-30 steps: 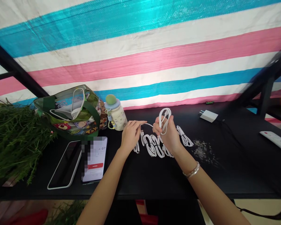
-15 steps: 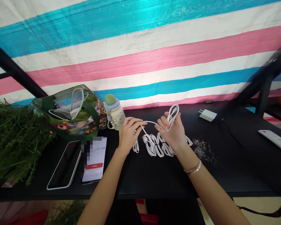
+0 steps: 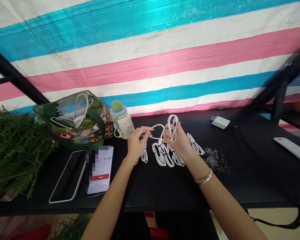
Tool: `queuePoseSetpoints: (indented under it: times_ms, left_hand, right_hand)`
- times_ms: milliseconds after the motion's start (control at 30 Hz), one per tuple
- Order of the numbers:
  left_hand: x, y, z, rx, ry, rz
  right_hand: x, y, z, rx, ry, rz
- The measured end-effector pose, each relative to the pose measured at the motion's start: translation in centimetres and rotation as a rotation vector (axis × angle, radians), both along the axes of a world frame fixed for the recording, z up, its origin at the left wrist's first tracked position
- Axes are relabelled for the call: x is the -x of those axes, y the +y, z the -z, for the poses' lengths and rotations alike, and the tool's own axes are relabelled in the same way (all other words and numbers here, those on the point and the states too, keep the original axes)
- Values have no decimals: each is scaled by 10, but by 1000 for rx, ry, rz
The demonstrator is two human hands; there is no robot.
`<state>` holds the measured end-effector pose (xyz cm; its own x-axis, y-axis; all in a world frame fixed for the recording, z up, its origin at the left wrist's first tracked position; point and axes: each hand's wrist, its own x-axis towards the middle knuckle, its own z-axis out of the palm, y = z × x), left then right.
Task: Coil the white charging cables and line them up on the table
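My right hand (image 3: 178,140) grips a looped white charging cable (image 3: 173,128), with its loops standing up above the fingers. A length of that cable arcs left to my left hand (image 3: 137,143), whose fingertips pinch it. Below both hands, several bundled white cables (image 3: 162,155) lie in a row on the black table (image 3: 165,190). Some of these lie partly under my right wrist, and another small bundle (image 3: 144,155) sits just below my left fingers.
A phone in a white case (image 3: 68,176) and a lit phone (image 3: 100,170) lie left of my arms. Behind them are a clear printed bag (image 3: 70,120), a bottle (image 3: 122,124) and green stalks (image 3: 15,150). A white plug (image 3: 220,122) and power strip (image 3: 292,150) lie right.
My right hand has moved left, closer to my left hand. The cable between them now forms a rounder, slacker loop.
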<state>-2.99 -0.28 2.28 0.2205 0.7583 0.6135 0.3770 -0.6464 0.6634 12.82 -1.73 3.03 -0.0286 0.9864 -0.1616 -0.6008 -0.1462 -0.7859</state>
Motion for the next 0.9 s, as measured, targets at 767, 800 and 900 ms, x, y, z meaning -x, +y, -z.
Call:
queuePoseSetpoints:
  times_ms: [767, 800, 900]
  left_hand:
    - [-5, -3, -2, 152, -215, 42]
    - [-5, -2, -2, 115, -209, 27]
    - [-3, -2, -1, 26, -203, -8]
  right_hand:
    - [15, -7, 12, -171, -358, -242]
    - [15, -8, 12, -179, -367, -276]
    - [16, -8, 14, -191, -382, -335]
